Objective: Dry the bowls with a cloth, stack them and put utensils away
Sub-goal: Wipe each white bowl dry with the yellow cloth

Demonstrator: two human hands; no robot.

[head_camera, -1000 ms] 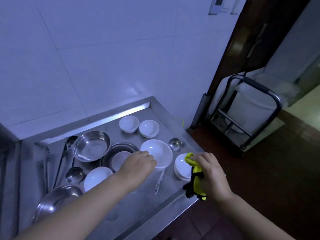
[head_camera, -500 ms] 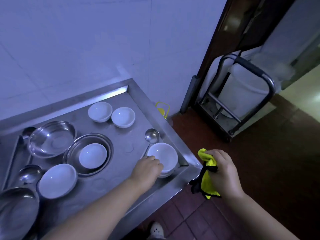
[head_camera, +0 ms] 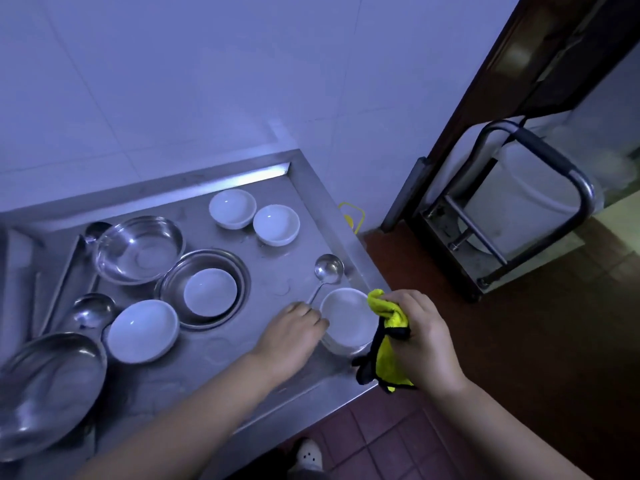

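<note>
We look down on a steel counter (head_camera: 221,355) that fills the lower left of the frame. Near its right-hand edge, just right of centre, stands a short stack of white bowls (head_camera: 348,322). Our left hand (head_camera: 289,336) rests against the stack's left rim with its fingers curled; we cannot tell whether it grips the rim or only touches it. Our right hand (head_camera: 424,336), at the stack's right side, is closed tightly around a bunched yellow cloth (head_camera: 389,327), whose top fold reaches over the rim.

A ladle (head_camera: 327,271) lies just above the stack, its handle running down toward our left hand. More white bowls wait: two (head_camera: 254,218) at the upper centre, one inside a steel dish (head_camera: 209,292), and a wide one (head_camera: 142,331) at lower left. Steel bowls and spoons sit at the far left.

The stack stands close to the counter's edge, above a tiled floor. We judge that a firm wipe toward that edge could push it off, especially if the bowls are wet and slide. The left hand could also knock the ladle handle.
</note>
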